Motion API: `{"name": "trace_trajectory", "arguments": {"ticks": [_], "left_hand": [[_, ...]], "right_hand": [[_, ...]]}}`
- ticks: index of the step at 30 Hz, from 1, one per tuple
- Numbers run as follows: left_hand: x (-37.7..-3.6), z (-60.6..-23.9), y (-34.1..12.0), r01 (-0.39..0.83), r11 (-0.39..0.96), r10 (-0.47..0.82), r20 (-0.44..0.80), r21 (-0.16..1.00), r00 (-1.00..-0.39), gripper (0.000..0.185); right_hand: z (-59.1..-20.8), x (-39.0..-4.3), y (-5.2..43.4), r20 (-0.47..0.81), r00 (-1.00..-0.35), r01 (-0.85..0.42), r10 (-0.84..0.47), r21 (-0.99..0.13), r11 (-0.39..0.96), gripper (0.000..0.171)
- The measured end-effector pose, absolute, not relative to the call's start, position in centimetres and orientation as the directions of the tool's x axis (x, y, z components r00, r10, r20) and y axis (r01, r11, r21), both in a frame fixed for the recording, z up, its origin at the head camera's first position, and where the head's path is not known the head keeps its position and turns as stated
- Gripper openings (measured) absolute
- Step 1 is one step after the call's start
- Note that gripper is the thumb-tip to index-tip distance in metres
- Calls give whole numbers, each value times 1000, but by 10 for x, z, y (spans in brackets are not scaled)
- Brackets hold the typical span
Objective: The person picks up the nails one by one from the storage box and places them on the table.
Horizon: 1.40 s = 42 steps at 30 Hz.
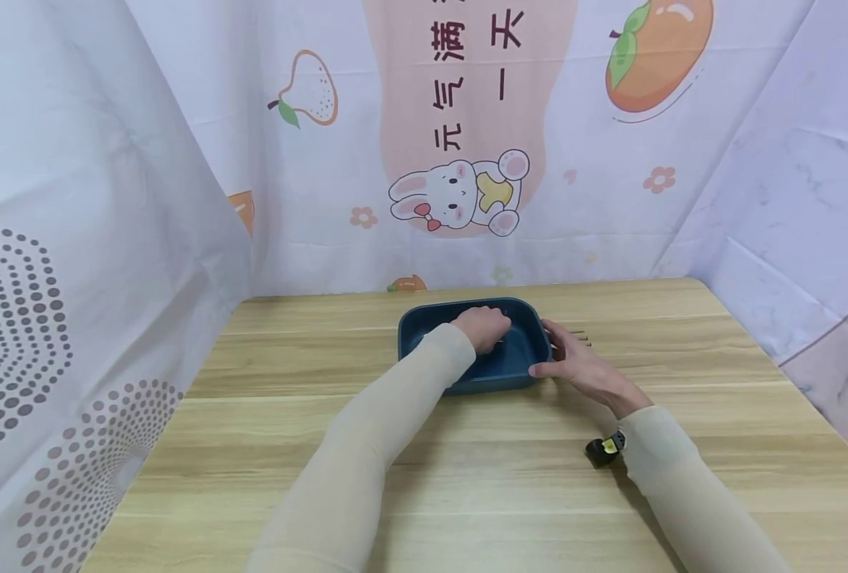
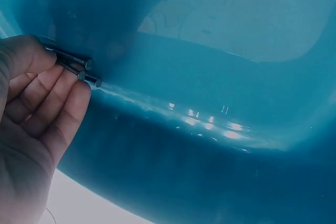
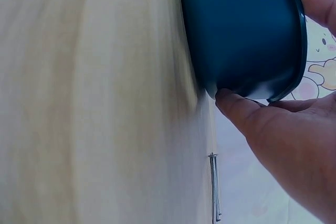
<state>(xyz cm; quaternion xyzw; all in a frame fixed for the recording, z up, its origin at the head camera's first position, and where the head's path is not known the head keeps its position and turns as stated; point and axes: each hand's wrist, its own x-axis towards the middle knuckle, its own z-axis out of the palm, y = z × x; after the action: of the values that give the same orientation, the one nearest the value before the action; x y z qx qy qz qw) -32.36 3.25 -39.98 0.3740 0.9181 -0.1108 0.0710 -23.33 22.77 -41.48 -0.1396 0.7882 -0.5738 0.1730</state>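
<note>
The left sleeve [image 1: 352, 454] and right sleeve [image 1: 689, 485] are long, plain, close-fitting cream cloth. A small black device [image 1: 600, 453] with a yellow patch juts out by the right sleeve's end. The left hand [image 1: 484, 326] and right hand [image 1: 583, 368] are bare.

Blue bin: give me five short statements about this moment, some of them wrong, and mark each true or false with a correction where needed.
1. The left hand holds several nails. True.

2. The right hand also has nails in its grasp. False: it holds the right end of the blue bin.

3. Some loose nails lie on the wooden table, outside the bin. True.

4. The bin is turned upside down. False: it stands upright, its opening facing up.

5. The cloth behind the table is printed with a rabbit. True.
</note>
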Motion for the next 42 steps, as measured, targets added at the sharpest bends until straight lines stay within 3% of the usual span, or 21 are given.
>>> {"name": "trace_trajectory", "arguments": {"ticks": [21,33,42], "left_hand": [[-327,-387,28,694,711,667,-200,-117,-718,15],[-311,-342,11,685,729,670,-224,16,-708,21],[-296,-324,-8,708,706,699,-153,-9,-699,19]], "right_hand": [[-415,-234,228,-107,-895,-13,-432,-964,265,101],[-415,-233,229,-110,-898,-13,-427,-961,276,101],[-416,-235,227,-111,-899,-11,-423,-961,276,99]]}}
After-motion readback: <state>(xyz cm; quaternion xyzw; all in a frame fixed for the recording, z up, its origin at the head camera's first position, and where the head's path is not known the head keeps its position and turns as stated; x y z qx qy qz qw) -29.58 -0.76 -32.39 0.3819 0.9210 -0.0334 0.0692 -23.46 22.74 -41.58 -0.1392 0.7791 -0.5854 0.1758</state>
